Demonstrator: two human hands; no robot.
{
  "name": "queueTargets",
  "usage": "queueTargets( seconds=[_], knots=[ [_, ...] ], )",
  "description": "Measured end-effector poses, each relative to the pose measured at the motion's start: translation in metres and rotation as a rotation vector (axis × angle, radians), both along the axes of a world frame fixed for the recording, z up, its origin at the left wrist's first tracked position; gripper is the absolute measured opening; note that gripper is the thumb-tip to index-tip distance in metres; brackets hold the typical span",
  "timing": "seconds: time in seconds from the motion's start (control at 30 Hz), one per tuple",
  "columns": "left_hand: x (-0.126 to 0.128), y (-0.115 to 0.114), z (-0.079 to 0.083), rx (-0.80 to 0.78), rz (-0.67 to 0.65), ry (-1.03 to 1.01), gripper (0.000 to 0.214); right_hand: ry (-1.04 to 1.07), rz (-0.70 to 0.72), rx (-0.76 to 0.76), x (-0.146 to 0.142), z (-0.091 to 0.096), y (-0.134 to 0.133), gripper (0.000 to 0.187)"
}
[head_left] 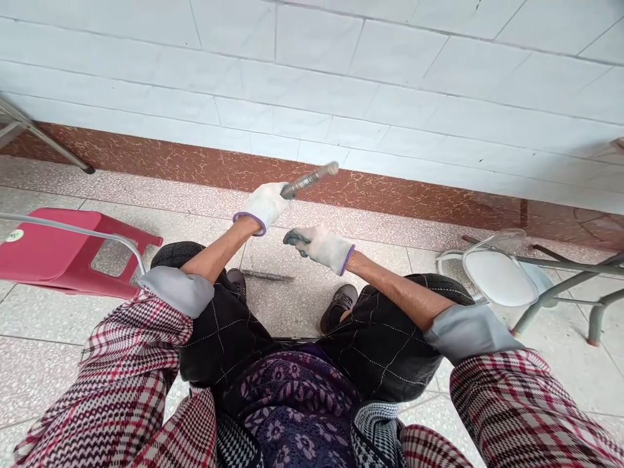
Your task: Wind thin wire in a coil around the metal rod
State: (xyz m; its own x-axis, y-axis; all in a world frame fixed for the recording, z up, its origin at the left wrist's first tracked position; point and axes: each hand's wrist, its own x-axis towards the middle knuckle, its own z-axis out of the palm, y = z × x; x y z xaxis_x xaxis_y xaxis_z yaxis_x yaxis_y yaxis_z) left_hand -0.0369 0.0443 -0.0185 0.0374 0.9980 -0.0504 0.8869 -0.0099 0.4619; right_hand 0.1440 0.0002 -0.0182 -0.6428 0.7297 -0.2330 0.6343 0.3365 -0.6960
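My left hand [269,203], in a white work glove with purple cuff and dark grip, is closed around one end of a rod [309,181] wound with silvery wire or rings. The rod points up and right in front of the wall, its far end pale and slightly blurred. My right hand [319,246], gloved alike, hovers a little lower and to the right. Its fingers are loosely bent, the thumb is apart, and nothing shows in them. Between my shoes a similar ribbed rod [268,276] lies on the floor.
A red plastic stool [43,250] with a grey metal bar across it stands at the left. On the right are a small white chair [494,276] and greenish metal legs [568,299]. A white tiled wall [312,84] with a brown marbled base rises ahead.
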Motion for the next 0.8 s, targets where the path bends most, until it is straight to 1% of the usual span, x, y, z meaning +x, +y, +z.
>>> queueTargets(
  seconds=[0.03,0.1,0.17,0.23,0.27,0.33,0.4,0.43,0.47,0.53,0.6,0.63,0.7,0.77,0.8],
  knots=[
    [-0.001,0.002,-0.001,-0.019,-0.032,0.153,0.033,0.009,0.025,0.004,0.000,0.006,-0.004,0.023],
    [-0.003,0.004,-0.004,-0.052,-0.152,0.418,0.034,0.038,-0.001,0.021,0.006,0.021,0.000,0.024],
    [-0.003,0.004,-0.005,-0.070,-0.266,0.549,0.036,0.065,-0.103,0.078,0.022,0.032,0.018,0.029],
    [-0.001,0.001,-0.005,-0.080,-0.332,0.581,0.037,0.094,-0.217,0.125,0.042,0.034,0.046,0.031],
    [0.000,-0.001,-0.005,-0.082,-0.350,0.583,0.038,0.149,-0.303,0.155,0.051,0.030,0.060,0.028],
    [0.003,-0.006,-0.004,-0.072,-0.386,0.560,0.038,0.161,-0.432,0.152,0.063,0.016,0.084,0.023],
    [0.006,-0.010,-0.003,-0.057,-0.408,0.467,0.037,0.087,-0.421,0.112,0.065,-0.002,0.096,0.022],
    [0.006,-0.011,-0.003,-0.053,-0.402,0.385,0.036,0.040,-0.395,0.089,0.062,-0.011,0.096,0.021],
    [0.007,-0.012,-0.003,-0.046,-0.381,0.290,0.035,-0.002,-0.360,0.065,0.056,-0.019,0.093,0.020],
    [0.006,-0.012,-0.002,-0.020,-0.303,0.126,0.033,-0.056,-0.282,0.026,0.041,-0.030,0.075,0.017],
    [0.003,-0.010,-0.001,0.005,-0.206,0.085,0.033,-0.071,-0.203,0.006,0.023,-0.033,0.048,0.016],
    [0.001,-0.008,-0.001,0.005,-0.167,0.119,0.033,-0.087,-0.121,0.024,0.016,-0.031,0.034,0.016],
    [-0.005,-0.004,-0.001,-0.023,-0.105,0.233,0.032,-0.106,-0.030,0.049,0.008,-0.020,0.009,0.016],
    [-0.010,0.001,-0.002,-0.054,-0.079,0.341,0.035,-0.067,0.031,0.066,0.009,-0.002,-0.004,0.016],
    [-0.012,0.002,-0.002,-0.059,-0.075,0.389,0.037,-0.038,0.027,0.070,0.013,0.008,-0.005,0.017]
  ],
)
